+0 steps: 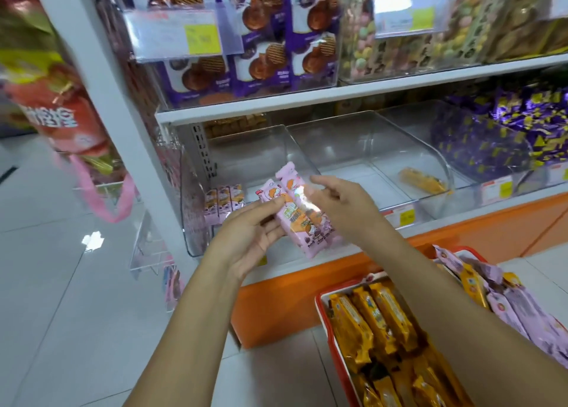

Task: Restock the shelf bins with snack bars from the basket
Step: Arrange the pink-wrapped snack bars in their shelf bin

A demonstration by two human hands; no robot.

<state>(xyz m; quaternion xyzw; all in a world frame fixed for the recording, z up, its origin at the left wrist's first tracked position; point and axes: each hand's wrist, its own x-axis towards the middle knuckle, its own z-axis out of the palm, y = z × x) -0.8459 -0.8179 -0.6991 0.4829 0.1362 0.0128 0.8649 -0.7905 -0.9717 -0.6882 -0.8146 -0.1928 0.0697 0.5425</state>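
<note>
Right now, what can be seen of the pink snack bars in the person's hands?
The pink snack bars are a small bundle, at least two, in glossy pink wrappers with orange cartoon print and crimped ends. They are held tilted in the air, upper ends toward a clear bin. The left hand grips them from below, thumb on top; the right hand meets their right edge, its hold unclear.

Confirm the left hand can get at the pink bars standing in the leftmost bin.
Probably yes: the left hand hangs just before the bin, which looks open above the standing bars, with nothing between. It grips other pink bars, though.
</note>
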